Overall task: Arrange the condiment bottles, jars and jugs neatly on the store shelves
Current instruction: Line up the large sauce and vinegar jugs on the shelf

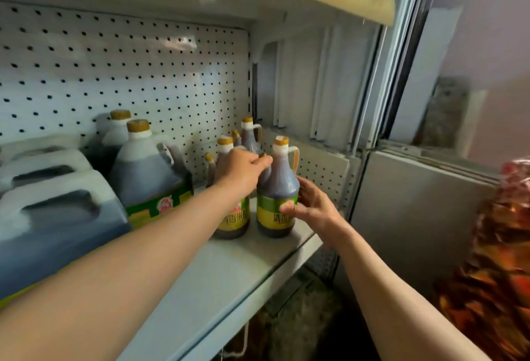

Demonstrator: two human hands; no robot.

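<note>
On the white shelf [229,269], two dark vinegar bottles stand upright side by side near the front edge. The right hand [311,206] wraps its fingers [289,210] around the right bottle [276,188] at its green-yellow label. The left hand [242,171] reaches over the left bottle [233,221], its fingers pinching a small cap [262,155] behind. Large jugs [149,171] stand further left.

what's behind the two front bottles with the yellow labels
Behind the front bottles stand more like them: one with a handle by the pegboard, and smaller caps. The left hand covers their bodies, so the count is unclear.
</note>
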